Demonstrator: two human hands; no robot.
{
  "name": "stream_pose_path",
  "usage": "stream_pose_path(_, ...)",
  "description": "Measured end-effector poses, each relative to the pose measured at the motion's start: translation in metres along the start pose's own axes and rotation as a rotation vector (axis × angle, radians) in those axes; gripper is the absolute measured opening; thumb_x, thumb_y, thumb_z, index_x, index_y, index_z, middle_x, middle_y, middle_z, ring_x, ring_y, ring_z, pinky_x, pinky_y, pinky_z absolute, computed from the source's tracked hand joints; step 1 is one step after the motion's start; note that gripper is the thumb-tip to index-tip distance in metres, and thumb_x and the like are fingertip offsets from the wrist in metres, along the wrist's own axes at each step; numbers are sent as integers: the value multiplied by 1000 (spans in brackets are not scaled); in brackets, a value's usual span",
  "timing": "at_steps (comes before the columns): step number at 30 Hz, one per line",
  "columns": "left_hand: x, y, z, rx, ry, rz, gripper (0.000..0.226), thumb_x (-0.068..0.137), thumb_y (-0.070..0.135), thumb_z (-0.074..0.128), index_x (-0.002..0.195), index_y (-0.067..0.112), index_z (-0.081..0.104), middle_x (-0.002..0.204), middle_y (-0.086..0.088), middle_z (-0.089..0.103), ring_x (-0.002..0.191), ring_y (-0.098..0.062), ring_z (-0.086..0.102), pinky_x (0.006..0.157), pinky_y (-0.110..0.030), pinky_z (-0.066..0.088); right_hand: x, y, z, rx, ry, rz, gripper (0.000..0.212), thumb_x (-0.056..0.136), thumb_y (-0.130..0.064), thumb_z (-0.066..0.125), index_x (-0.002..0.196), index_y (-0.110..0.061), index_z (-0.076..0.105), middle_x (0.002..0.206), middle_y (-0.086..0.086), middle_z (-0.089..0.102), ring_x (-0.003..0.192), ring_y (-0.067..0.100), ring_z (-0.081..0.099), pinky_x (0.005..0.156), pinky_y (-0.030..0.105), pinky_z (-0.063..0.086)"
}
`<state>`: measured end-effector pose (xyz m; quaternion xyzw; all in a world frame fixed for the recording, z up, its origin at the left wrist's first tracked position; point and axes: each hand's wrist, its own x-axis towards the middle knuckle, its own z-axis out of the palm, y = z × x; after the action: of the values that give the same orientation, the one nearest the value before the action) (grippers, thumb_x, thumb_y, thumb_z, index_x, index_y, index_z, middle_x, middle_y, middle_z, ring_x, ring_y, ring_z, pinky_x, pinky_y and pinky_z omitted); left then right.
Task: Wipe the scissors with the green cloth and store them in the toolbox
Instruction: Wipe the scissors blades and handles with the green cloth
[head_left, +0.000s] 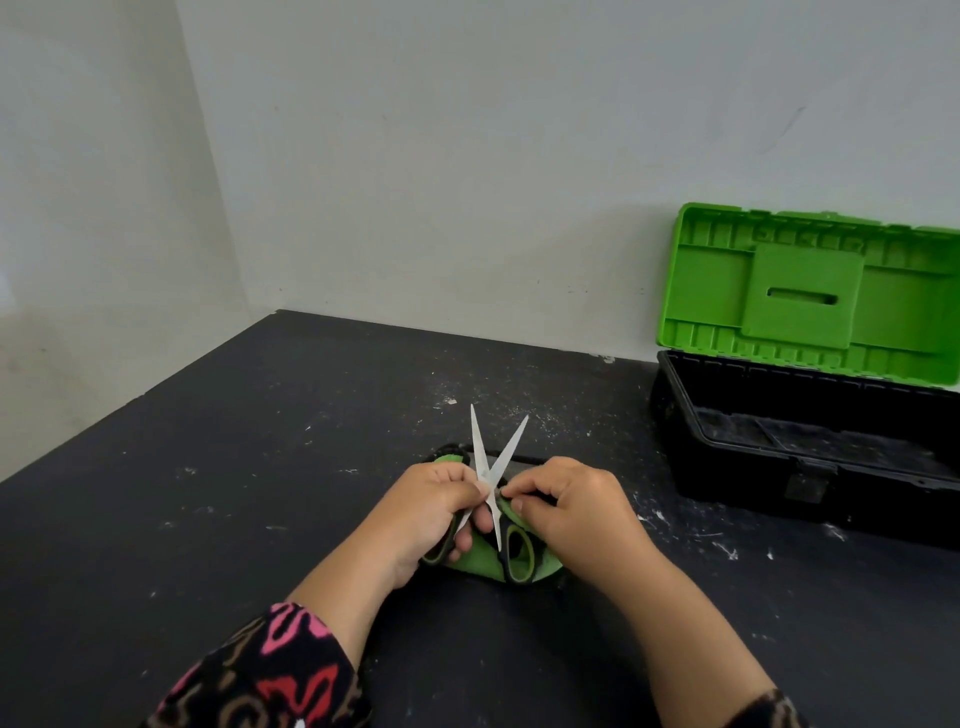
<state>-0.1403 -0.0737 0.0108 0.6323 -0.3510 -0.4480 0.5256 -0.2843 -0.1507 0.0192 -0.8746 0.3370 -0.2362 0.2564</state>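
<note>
The scissors (491, 467) have silver blades spread open in an X, tips pointing away from me, and black-and-green handles. My left hand (431, 512) grips the left handle and the blade near the pivot. My right hand (566, 506) pinches the green cloth (480, 558) against the scissors near the pivot. The cloth lies under both hands, mostly hidden, with a bit showing beyond the left hand. The toolbox (727, 457) stands open at the right, black body, green lid (800, 296) upright against the wall.
The dark table (260, 467) is speckled with white scratches and dust. White walls meet in a corner at the back left. The table's left edge runs diagonally from that corner toward me.
</note>
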Motion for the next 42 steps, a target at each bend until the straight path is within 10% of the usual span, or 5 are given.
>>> stream_pose_path(6,2,4,-1,-132,56,-29,34,96,19,43,97,-7,64,63,-9,64,40,-16,47,41,-24,38,-1,1,-7,190,227,177,20,86,-13,58,79,-32,62,74,-11,62,59,3,51,51,9,39)
stream_pose_path(19,-3,4,7,-310,28,95,23,93,15,52,92,5,73,74,-11,64,54,-16,53,45,-25,40,-3,-11,13,154,-87,95,13,78,-38,67,87,-28,68,90,-8,64,83,8,57,69,20,44)
stream_pose_path(30,0,0,-1,-195,-124,75,40,89,-17,39,102,7,69,93,-4,73,76,-14,68,63,-25,55,-2,-8,-3,521,28,246,16,81,-19,67,69,-10,72,47,-3,44,44,6,34,44,20,29)
stream_pose_path(36,6,-9,-10,231,-33,161,23,79,5,72,92,23,74,93,-15,72,79,-17,63,80,-33,52,-1,-3,-20,719,98,246,12,76,-18,68,68,-12,75,71,14,67,68,25,55,66,37,43)
stream_pose_path(42,13,-7,-9,145,373,235,19,87,25,59,69,19,60,69,-2,58,69,-19,56,68,-40,47,-1,1,-33,733,90,309,17,79,-10,63,65,-6,71,68,7,70,53,18,54,56,29,38)
